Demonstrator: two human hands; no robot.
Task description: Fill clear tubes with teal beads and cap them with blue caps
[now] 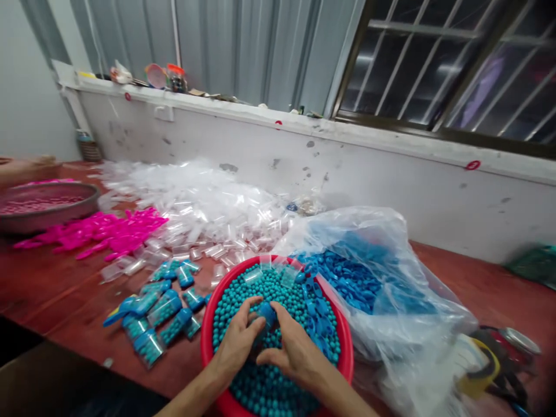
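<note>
My left hand point(241, 336) is closed, thumb and fingers pinched around a small container with a blue cap point(266, 314); its lower part is hidden by my fingers. On the other side, my right hand point(297, 344) has its fingertips at the cap, its thumb spread apart below. Both hands are over a red basin point(207, 324) filled with turquoise beads point(237, 295). Two clear plastic tubes point(252, 274) lie on the beads at the far side. Blue plastic pieces point(319, 315) rest along the basin's right side.
Left of the basin lie several filled, blue-capped tubes point(165, 307). Behind are heaped clear tubes point(208, 202) and pink pieces point(117, 229). A clear bag point(391, 231) of blue pieces stands right. At far left, another person's hand point(30, 168) is above a grey basin point(52, 214).
</note>
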